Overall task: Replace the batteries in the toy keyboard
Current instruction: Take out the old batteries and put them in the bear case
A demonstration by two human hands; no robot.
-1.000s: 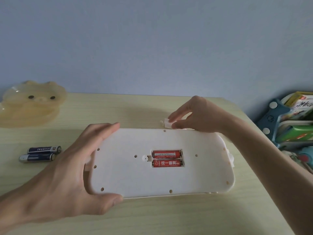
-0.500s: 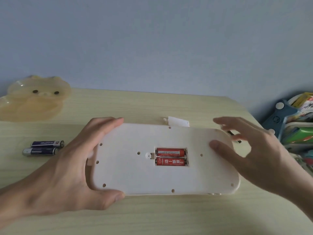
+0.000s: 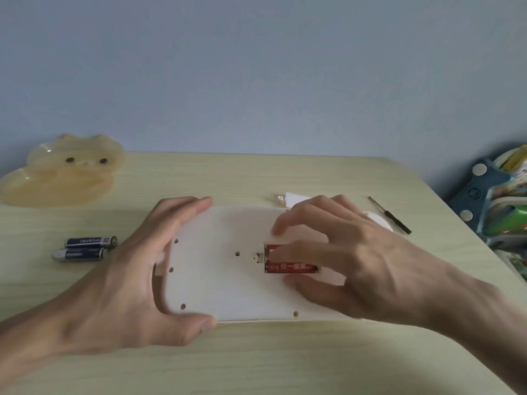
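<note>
Fingers of the right hand point(image 3: 356, 260) are spread loosely over the red batteries point(image 3: 291, 266) in the open bay, gripping nothing clearly. At frame centre the white toy keyboard point(image 3: 228, 280) lies face down, its left end clasped between thumb and fingers of the left hand point(image 3: 128, 280). Bare table point(image 3: 256, 360) is left along the lower frame; blue batteries point(image 3: 85, 248) lie at left.

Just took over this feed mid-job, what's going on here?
A person is swapping batteries in an upturned white toy keyboard. The left hand steadies its left end while the right hand reaches over the open compartment, where two red batteries sit. Two blue batteries lie on the table, the compartment cover behind the keyboard.
</note>
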